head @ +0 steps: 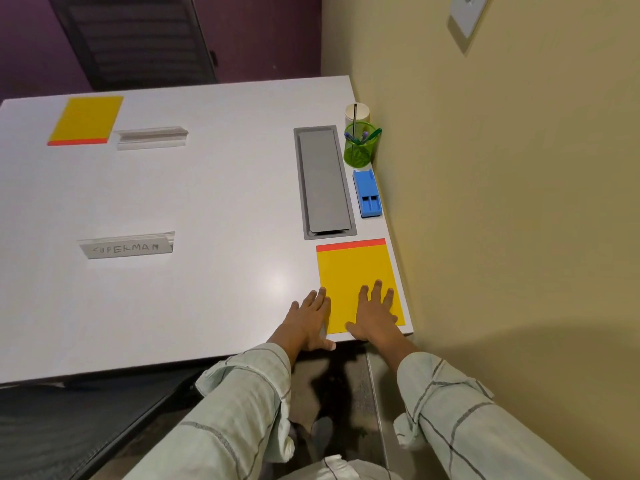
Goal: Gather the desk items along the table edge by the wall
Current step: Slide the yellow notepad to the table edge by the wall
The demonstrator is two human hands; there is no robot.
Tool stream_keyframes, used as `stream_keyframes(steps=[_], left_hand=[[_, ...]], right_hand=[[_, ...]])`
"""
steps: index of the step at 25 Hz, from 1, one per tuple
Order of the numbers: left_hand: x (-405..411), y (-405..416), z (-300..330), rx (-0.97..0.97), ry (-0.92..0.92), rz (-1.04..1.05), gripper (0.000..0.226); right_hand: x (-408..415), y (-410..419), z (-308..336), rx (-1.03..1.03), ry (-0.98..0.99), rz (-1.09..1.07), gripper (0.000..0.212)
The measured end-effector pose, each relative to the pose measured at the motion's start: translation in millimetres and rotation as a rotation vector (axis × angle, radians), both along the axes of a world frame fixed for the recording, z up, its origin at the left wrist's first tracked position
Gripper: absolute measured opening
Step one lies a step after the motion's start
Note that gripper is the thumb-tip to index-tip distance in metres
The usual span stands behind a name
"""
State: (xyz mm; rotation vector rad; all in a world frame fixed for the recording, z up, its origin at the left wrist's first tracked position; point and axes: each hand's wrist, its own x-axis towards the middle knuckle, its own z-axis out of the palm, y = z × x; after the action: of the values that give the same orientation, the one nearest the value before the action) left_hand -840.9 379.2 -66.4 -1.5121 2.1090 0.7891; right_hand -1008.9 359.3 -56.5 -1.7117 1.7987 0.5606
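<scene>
Yellow notepad (356,282) squared at wall edge under flat, open left hand (311,315) and right hand (375,315); second pad (86,119), two nameplates (126,245) left.

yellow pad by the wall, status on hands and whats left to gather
Both hands flat, open: left hand at yellow pad edge, right hand on it. Second yellow pad and two nameplates still out. Nothing blocking.

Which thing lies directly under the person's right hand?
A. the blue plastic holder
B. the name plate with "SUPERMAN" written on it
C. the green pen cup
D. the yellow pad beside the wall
D: the right hand lies flat, fingers spread, on the yellow pad at the table edge by the wall.
</scene>
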Motion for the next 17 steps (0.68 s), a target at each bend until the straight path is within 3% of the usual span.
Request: stream_keyframes(steps=[8, 10, 14, 17], left_hand=[[0, 7, 6, -0.061, 0.010, 0.008, 0.111], [1, 15, 16, -0.144, 0.031, 0.043, 0.099], [12, 39, 43, -0.440, 0.037, 0.142, 0.049], [24, 64, 61, -0.489, 0.036, 0.211, 0.045]], right_hand=[[-1, 1, -2, -0.039, 0.011, 0.014, 0.104], [1, 2, 2, -0.102, 0.034, 0.078, 0.102], [9, 10, 10, -0.309, -0.062, 0.371, 0.086], [23, 23, 15, -0.370, -0.167, 0.586, 0.076]])
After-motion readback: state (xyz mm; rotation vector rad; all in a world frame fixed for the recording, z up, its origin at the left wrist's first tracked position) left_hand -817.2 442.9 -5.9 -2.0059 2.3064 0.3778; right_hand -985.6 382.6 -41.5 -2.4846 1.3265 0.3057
